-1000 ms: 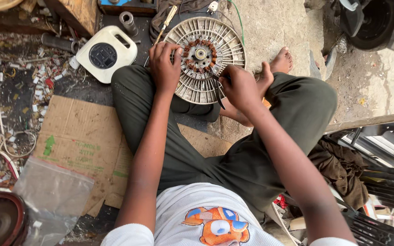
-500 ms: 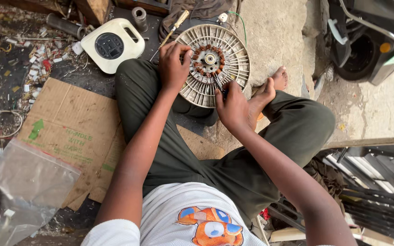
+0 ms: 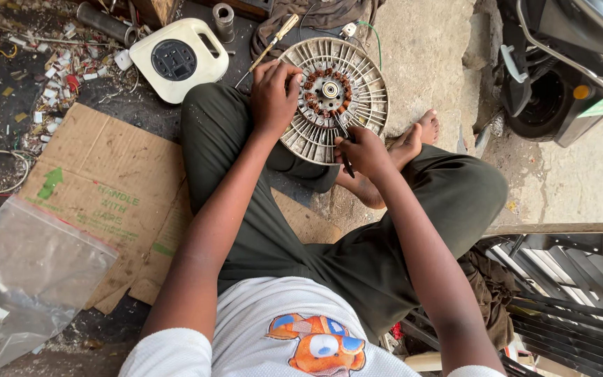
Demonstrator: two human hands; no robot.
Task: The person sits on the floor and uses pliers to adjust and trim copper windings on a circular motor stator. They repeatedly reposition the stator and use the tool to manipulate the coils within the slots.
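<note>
While braced on the lap, finned motor disc [image 3: 333, 98] looks rigid, weighty | left hand [image 3: 273, 98] fingers clamp rim, upper centre | right hand [image 3: 361, 150] fingers pinch dark tool [image 3: 344, 143]

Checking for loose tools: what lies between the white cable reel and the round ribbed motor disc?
In the head view, a wooden-handled screwdriver lies between the white cable reel and the ribbed motor disc.

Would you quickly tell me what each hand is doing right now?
Left hand: closed, gripping the round motor part.
Right hand: closed on a thin dark tool.
</note>
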